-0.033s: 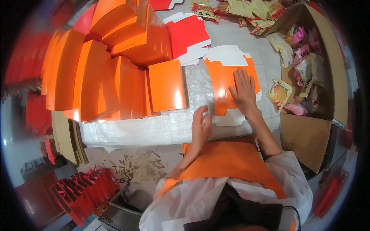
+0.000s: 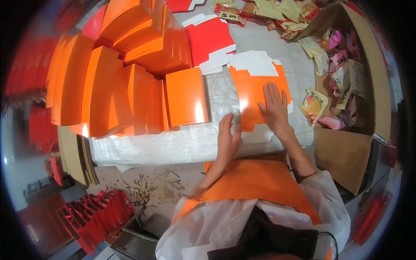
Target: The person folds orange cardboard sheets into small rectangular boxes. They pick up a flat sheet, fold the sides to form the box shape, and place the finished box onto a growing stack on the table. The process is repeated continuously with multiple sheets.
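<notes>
An orange carton blank [image 2: 249,97] with white flaps at its far and near ends lies flat on the sheet-covered table in front of me. My right hand [image 2: 275,110] rests on its right half, fingers stretched out and pointing away from me. At the blank's near left corner is my left hand [image 2: 227,138], raised a little, its thumb and fingers apart and nothing visible in it. I cannot tell whether it touches the blank. A folded orange box [image 2: 186,97] stands just left of the blank, at the end of rows of similar boxes [image 2: 147,99].
Red carton blanks [image 2: 210,39] lie behind the orange one. An open cardboard box [image 2: 381,73] of wrapped pastries [image 2: 346,80] stands at the right, with more packets [image 2: 277,11] at the far edge. Red bags [image 2: 97,216] stand below left.
My left hand's fingers have spread wider and reach slightly farther forward. My right hand has slid a little toward me on the orange blank.
</notes>
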A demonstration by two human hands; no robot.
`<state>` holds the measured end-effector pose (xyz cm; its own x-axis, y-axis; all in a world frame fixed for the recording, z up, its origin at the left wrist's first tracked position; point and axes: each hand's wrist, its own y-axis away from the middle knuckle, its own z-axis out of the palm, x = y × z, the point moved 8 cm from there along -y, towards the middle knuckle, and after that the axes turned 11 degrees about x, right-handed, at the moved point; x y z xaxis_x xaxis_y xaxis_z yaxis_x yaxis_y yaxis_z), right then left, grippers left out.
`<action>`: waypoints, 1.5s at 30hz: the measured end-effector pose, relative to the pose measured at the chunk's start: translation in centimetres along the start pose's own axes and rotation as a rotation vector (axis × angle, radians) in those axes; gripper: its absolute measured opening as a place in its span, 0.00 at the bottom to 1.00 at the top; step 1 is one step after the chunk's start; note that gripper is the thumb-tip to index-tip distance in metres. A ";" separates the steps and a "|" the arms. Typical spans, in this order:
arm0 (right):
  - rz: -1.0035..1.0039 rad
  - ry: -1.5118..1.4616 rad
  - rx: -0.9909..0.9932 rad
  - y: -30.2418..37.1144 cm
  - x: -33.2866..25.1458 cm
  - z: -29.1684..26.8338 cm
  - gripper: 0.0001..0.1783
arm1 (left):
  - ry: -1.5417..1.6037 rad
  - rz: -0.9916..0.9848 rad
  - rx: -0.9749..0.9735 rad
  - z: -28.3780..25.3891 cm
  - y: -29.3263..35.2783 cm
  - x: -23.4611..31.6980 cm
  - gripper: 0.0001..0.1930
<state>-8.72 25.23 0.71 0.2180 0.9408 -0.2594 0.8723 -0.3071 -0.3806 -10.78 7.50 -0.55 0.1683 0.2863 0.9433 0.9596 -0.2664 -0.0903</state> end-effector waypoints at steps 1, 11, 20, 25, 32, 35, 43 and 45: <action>0.001 0.004 -0.006 1.1 0.0 -0.3 0.34 | 0.014 -0.024 -0.071 1.4 -1.1 0.2 0.21; -0.033 -0.036 0.074 4.3 -0.5 -0.1 0.40 | -0.245 0.326 -0.010 6.4 0.8 1.7 0.38; -0.128 -0.205 0.104 3.7 -0.9 -1.5 0.32 | 0.484 -0.160 -0.035 4.8 -1.7 3.5 0.26; -0.168 -0.518 0.221 3.8 -3.1 -6.5 0.17 | 0.624 -0.522 0.008 4.7 -4.1 1.8 0.17; 0.955 -1.745 -0.153 6.1 -2.2 -2.5 0.17 | 0.915 -0.286 0.167 0.0 -5.3 7.0 0.23; 1.057 -2.274 -0.118 6.6 -1.7 -0.3 0.22 | 0.783 -0.247 0.169 0.1 -4.5 6.6 0.22; 0.702 -1.681 -0.204 4.7 -6.0 -2.6 0.19 | 0.527 -0.289 0.084 1.4 -3.0 4.2 0.19; 0.598 -1.274 -0.245 4.3 -6.0 -3.1 0.18 | 0.450 -0.237 0.057 1.4 -2.6 4.8 0.19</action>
<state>-4.97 18.71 3.39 0.1531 -0.1280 -0.9799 0.8721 -0.4489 0.1949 -12.17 10.81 3.78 -0.1575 -0.0952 0.9829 0.9726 -0.1876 0.1377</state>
